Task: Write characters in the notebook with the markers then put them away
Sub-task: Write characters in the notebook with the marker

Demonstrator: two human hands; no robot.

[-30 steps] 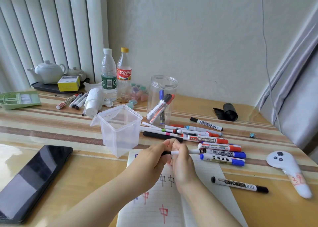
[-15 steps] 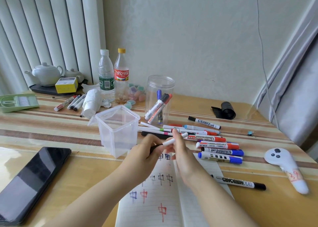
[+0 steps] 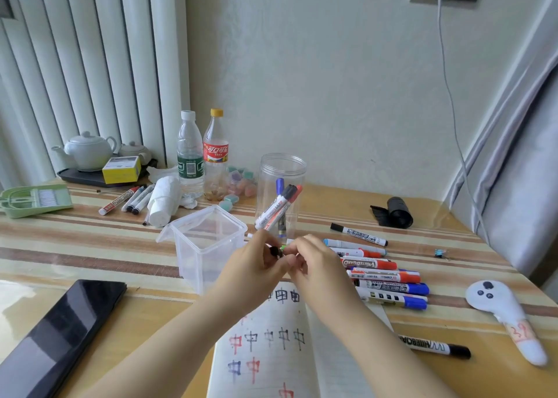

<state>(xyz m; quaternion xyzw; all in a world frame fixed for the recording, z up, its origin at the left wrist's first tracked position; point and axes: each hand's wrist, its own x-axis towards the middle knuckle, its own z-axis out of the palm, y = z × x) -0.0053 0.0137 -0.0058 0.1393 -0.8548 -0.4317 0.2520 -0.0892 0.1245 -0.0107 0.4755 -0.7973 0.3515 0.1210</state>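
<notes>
We take the clear round jar (image 3: 282,168) as our landmark. Just in front of it, our left hand (image 3: 256,265) and right hand (image 3: 314,263) meet above the top edge of the notebook (image 3: 271,346). The fingers of both hands are curled and pinch a slim marker (image 3: 279,250) between them; only a black end and a green bit show, so we cannot tell whether its cap is going on or coming off.

The writing looks well under way: the open page, nearer to us than the jar, carries several rows of the same character in red, blue and black.

Putting away has, in our judgement, barely begun. Three markers (image 3: 279,207) lean inside the jar, while a cluster of red, blue and black whiteboard markers (image 3: 389,280) lies on the surface to the front right of it, one black marker (image 3: 359,234) lies just right of it, and another (image 3: 434,346) lies much nearer us, beside the notebook. A further group of markers (image 3: 126,200) lies well to the jar's left. The square plastic container (image 3: 208,240) just left of the jar looks empty. So most of the collecting is left, and perhaps more characters.
</notes>
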